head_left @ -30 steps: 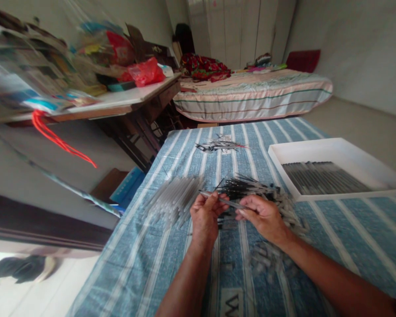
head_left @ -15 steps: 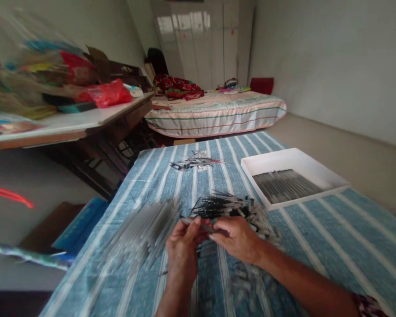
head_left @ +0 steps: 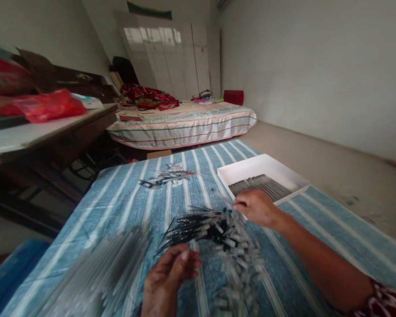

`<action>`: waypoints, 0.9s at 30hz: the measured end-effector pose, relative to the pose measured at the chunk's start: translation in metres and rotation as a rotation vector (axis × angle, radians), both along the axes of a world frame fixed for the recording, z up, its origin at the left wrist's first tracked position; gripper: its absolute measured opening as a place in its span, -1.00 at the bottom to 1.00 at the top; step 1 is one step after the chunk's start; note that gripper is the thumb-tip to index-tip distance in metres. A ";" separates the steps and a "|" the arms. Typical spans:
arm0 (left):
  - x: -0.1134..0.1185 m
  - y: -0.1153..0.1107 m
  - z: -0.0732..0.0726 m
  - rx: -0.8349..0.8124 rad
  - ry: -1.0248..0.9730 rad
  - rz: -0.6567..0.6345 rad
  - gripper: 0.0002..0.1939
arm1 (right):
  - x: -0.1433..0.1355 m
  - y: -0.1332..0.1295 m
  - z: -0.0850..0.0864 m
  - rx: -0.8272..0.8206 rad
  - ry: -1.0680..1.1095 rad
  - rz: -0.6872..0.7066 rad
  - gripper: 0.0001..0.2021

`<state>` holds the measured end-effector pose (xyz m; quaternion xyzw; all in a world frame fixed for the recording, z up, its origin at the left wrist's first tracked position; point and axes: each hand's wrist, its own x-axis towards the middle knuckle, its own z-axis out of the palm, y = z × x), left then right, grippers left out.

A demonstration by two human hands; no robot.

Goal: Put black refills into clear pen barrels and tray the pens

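My right hand (head_left: 259,208) is pinched at the near left edge of the white box (head_left: 277,169), holding a thin pen (head_left: 221,194) that sticks out to the left and is blurred. Inside the box lies a row of grey pens (head_left: 260,186). My left hand (head_left: 171,273) hovers low over the cloth, fingers loosely bent and slightly apart, with nothing visible in them. Just beyond it is a heap of thin black refills (head_left: 188,224). Small whitish caps (head_left: 236,246) spill toward me on its right. To the left lies a blurred pile of grey translucent tubes (head_left: 102,273).
A blue striped cloth (head_left: 119,198) covers the table. Farther back, a small bunch of black and grey pieces (head_left: 168,176) rests on a paper. A side table with a red plastic bag (head_left: 49,105) stands at left; a bed (head_left: 185,127) is beyond.
My hands have parted. The right hand has moved away with the pen to the box; the left has let go of it and dropped lower. The view has turned to the right.
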<state>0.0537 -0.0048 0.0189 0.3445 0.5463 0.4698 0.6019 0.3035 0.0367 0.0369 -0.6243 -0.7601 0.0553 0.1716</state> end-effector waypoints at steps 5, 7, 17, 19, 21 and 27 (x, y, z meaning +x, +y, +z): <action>0.002 -0.001 -0.006 0.032 0.076 0.002 -0.66 | 0.093 0.037 -0.014 -0.164 -0.141 -0.375 -0.80; 0.005 -0.003 -0.009 0.056 0.108 -0.018 -0.69 | 0.112 0.044 -0.023 -0.199 -0.143 -0.417 -0.81; 0.006 -0.002 -0.015 0.041 0.215 -0.094 -0.67 | 0.121 0.048 -0.044 -0.315 -0.023 -0.468 -0.82; 0.006 -0.002 -0.016 0.029 0.222 -0.105 -0.67 | 0.121 0.050 -0.044 -0.327 -0.012 -0.468 -0.83; 0.005 -0.002 -0.016 0.012 0.227 -0.126 -0.66 | 0.122 0.050 -0.045 -0.338 -0.006 -0.467 -0.82; 0.004 0.000 -0.020 0.004 0.226 -0.170 -0.68 | 0.119 0.048 -0.041 -0.365 -0.013 -0.462 -0.79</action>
